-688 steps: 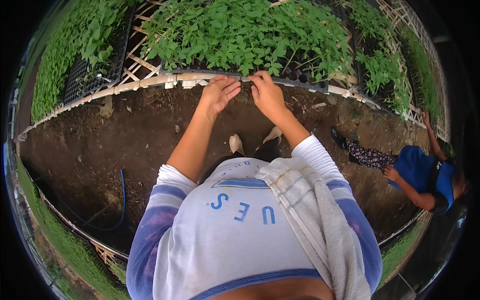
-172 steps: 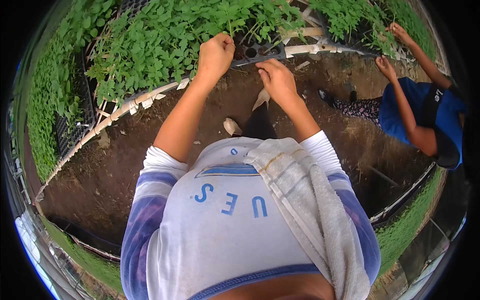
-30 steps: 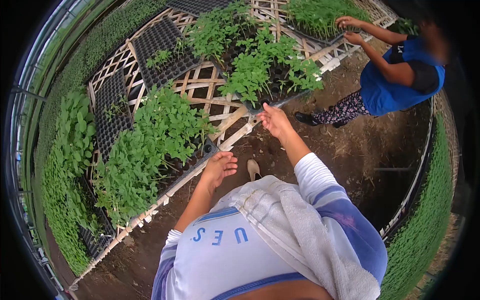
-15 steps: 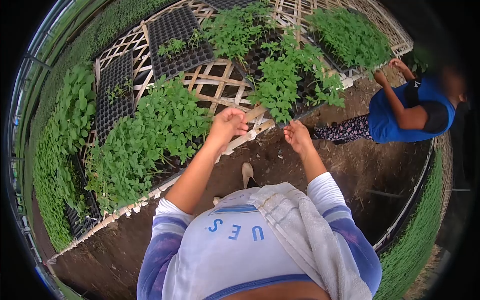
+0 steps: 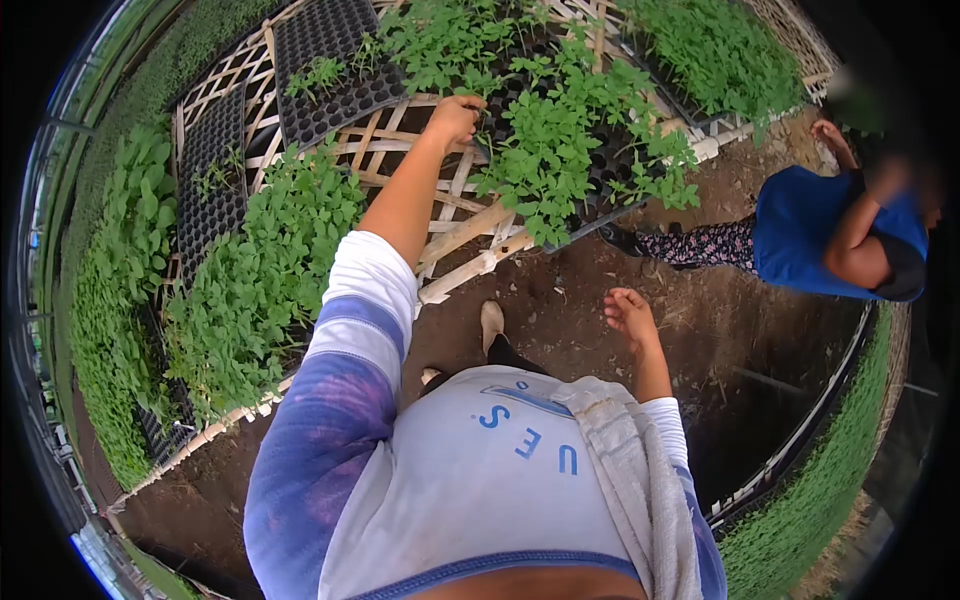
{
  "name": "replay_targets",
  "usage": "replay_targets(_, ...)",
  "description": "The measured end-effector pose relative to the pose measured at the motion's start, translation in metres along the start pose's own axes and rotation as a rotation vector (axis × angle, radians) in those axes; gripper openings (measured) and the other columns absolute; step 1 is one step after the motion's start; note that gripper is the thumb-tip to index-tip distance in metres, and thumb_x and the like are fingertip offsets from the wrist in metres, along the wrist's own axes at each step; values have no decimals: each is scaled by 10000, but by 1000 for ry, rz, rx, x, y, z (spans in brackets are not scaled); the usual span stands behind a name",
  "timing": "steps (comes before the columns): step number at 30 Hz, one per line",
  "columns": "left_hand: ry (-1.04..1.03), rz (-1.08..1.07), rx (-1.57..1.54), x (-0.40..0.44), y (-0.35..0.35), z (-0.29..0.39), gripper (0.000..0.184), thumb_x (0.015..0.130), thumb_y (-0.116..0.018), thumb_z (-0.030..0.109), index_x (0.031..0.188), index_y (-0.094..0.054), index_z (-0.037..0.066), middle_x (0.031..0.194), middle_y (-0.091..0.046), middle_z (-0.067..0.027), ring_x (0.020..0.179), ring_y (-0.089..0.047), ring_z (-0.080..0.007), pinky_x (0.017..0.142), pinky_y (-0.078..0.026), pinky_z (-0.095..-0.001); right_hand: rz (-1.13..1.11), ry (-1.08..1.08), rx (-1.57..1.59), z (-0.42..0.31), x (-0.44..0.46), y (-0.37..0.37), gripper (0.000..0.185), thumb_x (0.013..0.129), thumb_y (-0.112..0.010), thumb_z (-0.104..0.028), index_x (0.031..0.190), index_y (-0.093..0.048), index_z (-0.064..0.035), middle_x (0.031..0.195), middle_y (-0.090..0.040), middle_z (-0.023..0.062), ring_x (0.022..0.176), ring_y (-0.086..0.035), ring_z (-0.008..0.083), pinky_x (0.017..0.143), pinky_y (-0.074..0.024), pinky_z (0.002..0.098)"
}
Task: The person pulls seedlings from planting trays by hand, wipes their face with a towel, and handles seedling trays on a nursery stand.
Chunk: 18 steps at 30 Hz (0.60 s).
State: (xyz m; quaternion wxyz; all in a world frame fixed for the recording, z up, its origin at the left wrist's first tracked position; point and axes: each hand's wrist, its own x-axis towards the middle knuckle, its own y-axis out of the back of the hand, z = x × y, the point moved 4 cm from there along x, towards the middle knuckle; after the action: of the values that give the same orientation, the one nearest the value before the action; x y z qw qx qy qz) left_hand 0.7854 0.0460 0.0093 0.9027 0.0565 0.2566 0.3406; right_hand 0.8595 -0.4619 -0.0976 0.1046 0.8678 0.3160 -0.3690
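My left hand (image 5: 456, 121) reaches out over the bamboo lattice bench (image 5: 372, 150), at the left edge of a black tray of leafy green seedlings (image 5: 545, 150). Its fingers are curled together near the tray's rim; whether they grip the rim or a stem is too small to tell. Lower and to the right, my right hand (image 5: 628, 312) hangs above the soil path, away from the bench, with its fingers loosely bent and apart and nothing visible in it.
Left of the lattice lies another bed of seedlings (image 5: 265, 290). Mostly bare cell trays (image 5: 335, 75) lie behind. A person in a blue top (image 5: 808, 230) stands at the right beside a further seedling tray (image 5: 715, 60). Low green plants (image 5: 810, 500) line the lower right.
My left hand has moved up and forward to the seedling tray. My right hand has drawn back from the bench edge. The other person has raised one arm toward the head.
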Motion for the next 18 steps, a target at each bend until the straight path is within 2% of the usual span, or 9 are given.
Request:
replay_targets(5, -9, 21, 272, 12, -3, -6, 351, 959, -576, -6, 1295, -647, 67, 947, -637, -74, 723, -578, -164, 624, -518, -320, 62, -68, -62, 2, 1, 3, 157, 1032, -566, -214, 1156, -614, -130, 1030, -675, 2, 831, -632, 92, 727, -533, 264)
replay_targets(7, -82, 177, 550, 9, -2, -4, 396, 869, -692, -19, 1247, -666, 93, 980, -658, -86, 729, -599, -188, 633, -526, -334, 26, -63, -72, -1, 7, -6, 162, 1031, -572, -221, 1159, -613, -131, 1038, -673, 4, 837, -632, 92, 732, -534, 266)
replay_targets(10, -122, 56, 679, 3, -1, -7, 422, 788, -781, -1, 1181, -680, 114, 998, -658, -84, 735, -592, -194, 637, -508, -354, -23, -45, -98, -4, 18, -18, 179, 1022, -589, -234, 1167, -621, -133, 1045, -674, -1, 846, -637, 91, 739, -531, 269)
replay_targets(11, -119, 57, 677, 0, -2, -10, 422, 788, -781, -1, 1181, -680, 114, 998, -658, -84, 735, -592, -194, 637, -508, -354, -39, -34, -119, -6, 20, -22, 191, 1014, -600, -240, 1171, -629, -134, 1046, -678, -8, 849, -643, 91, 741, -527, 270)
replay_targets(13, -279, -101, 496, -6, -12, -10, 370, 780, -804, 37, 1123, -685, 113, 957, -669, -79, 704, -580, -178, 638, -484, -373, -52, -37, -146, -8, 24, -28, 191, 1015, -598, -236, 1173, -629, -132, 1050, -678, -4, 853, -645, 94, 741, -527, 271)
replay_targets(14, -296, -102, 500, -7, -13, -8, 290, 827, -789, 117, 1101, -695, 98, 905, -672, -72, 714, -572, -164, 639, -463, -367, -63, -38, -170, -9, 25, -31, 191, 1016, -596, -233, 1174, -629, -131, 1055, -677, 0, 856, -646, 98, 741, -528, 272)
replay_targets(15, -294, -99, 497, -3, -13, -9, 290, 827, -789, 117, 1101, -695, 98, 905, -672, -72, 714, -572, -164, 639, -463, -367, -65, -39, -174, -10, 26, -34, 191, 1016, -596, -233, 1174, -629, -131, 1055, -677, 0, 856, -646, 98, 741, -528, 272)
replay_targets(17, -305, 74, 373, 6, -7, -8, 253, 882, -750, 206, 1106, -713, 95, 865, -672, -74, 731, -572, -153, 653, -468, -365, -68, -24, -188, -10, 32, -36, 193, 1014, -598, -229, 1175, -628, -127, 1054, -679, 10, 853, -646, 105, 738, -530, 275)
replay_targets(18, -232, 60, 401, 14, -6, -9, 251, 918, -706, 224, 1135, -722, 100, 925, -706, -89, 815, -630, -175, 705, -500, -366, -69, -23, -194, -10, 35, -36, 193, 1014, -598, -229, 1175, -628, -127, 1054, -679, 10, 853, -646, 105, 738, -530, 275)
